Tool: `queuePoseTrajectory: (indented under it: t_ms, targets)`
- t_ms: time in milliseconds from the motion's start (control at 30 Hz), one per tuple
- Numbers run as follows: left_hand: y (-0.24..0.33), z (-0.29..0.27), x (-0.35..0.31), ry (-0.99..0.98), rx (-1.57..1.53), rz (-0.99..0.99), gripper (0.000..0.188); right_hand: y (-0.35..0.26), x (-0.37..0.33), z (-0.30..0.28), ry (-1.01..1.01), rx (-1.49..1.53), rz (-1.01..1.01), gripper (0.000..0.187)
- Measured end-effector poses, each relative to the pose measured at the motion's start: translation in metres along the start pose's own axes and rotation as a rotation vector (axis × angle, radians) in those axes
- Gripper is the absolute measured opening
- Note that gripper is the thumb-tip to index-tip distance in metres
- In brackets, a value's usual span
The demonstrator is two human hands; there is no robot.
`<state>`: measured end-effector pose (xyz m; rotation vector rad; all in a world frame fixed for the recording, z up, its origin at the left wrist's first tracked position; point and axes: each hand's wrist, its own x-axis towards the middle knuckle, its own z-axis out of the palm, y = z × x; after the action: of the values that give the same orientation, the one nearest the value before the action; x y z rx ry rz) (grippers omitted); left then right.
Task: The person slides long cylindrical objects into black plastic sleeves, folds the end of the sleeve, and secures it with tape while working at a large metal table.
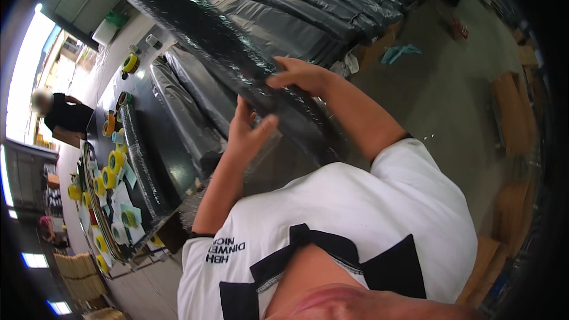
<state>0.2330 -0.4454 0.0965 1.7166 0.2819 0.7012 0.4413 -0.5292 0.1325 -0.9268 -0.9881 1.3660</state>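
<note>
A long black roll [204, 35] in glossy clear plastic wrap is held up in front of my chest. It slants from the upper left down to the lower right, and its near end looks blurred. My left hand [248, 127] grips it from the left side, with thumb and fingers bent against the wrap. Farther up, my right hand [299, 76] is closed over its right side, fingers curled on the surface. Beneath it, dark plastic-covered bundles [192, 115] lie on the black tabletop [175, 157].
Another wrapped roll [142, 163] lies along the table's left side, by several yellow tape rolls [108, 178] and loose papers. Many wrapped rolls [332, 12] lie side by side at the back. A person [68, 112] stands far left. Cardboard [512, 112] and a blue cloth [400, 53] are at right.
</note>
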Motion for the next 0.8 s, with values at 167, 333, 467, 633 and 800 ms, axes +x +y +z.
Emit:
queuePoseTrajectory:
  t_ms: [167,333,467,633,800]
  targets:
    - [0.017,0.063,0.106,0.037,-0.565,-0.153,0.049,-0.007,-0.131,-0.078,0.287,-0.5,-0.004,0.081]
    - [-0.03,0.092,0.143,-0.139,-0.297,-0.369,0.053,-0.032,-0.245,-0.115,0.318,-0.001,0.183,0.082]
    - [-0.064,0.1,0.188,-0.067,0.803,-0.185,0.057,-0.022,-0.308,-0.139,0.493,-0.07,0.193,0.08]
    - [-0.068,0.14,0.208,-0.282,1.355,-0.392,0.044,0.0,-0.32,-0.161,0.589,-0.121,0.256,0.07]
    - [-0.084,0.139,0.213,-0.377,1.472,-0.401,0.038,0.004,-0.313,-0.169,0.539,-0.217,0.312,0.074]
